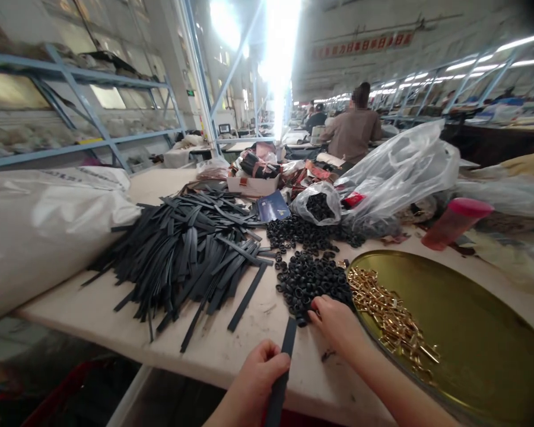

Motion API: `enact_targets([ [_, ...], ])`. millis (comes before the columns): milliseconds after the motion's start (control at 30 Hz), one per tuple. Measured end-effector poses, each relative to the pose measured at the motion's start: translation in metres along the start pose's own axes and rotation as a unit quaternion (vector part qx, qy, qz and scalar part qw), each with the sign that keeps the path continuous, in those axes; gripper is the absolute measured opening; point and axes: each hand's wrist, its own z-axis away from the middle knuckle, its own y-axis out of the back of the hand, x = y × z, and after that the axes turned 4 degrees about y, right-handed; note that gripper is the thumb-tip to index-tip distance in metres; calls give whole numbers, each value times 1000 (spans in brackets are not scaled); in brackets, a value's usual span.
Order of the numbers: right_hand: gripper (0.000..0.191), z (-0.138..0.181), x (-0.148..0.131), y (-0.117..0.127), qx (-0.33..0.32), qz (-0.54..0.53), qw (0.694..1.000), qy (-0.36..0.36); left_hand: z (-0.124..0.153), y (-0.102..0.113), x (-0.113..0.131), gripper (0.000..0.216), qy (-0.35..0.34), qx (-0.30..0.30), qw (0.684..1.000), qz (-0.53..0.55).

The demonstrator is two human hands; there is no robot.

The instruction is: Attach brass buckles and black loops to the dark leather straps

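Observation:
My left hand [267,370] is closed round a flat black strap [288,341], which points up and away over the table's front edge. Just right of the strap's tip, my right hand [331,323] has its fingers curled together at the near edge of a pile of small black loops [314,279]. Its fingertips touch the loops, but whatever lies between them is hidden. To the left spreads a large heap of similar black straps [191,249], with one loose strap [248,298] lying on its own beside it.
A round gold-coloured tray [471,314] holds many small gold metal buckles [389,314] on the right. Behind it stands a pink-lidded container [456,224]. A clear plastic bag [400,172], a filled white box [253,185] and a big white sack [48,231] surround the work. Another person [353,130] is farther back.

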Motion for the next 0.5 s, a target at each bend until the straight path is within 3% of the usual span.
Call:
enact_targets([
  [133,10,2,12,2,5,-68,998,-5,-8,-3,4,22,36,-17,998,46],
  [267,11,15,20,5,24,-225,971,-75,-18,-7,7,17,70,-27,996,41],
  [367,12,30,19,9,40,-339,928,-149,-23,-10,6,12,94,-41,995,-16],
  [500,35,49,15,14,44,-496,837,-225,-21,-16,4,18,2,-25,991,-135],
])
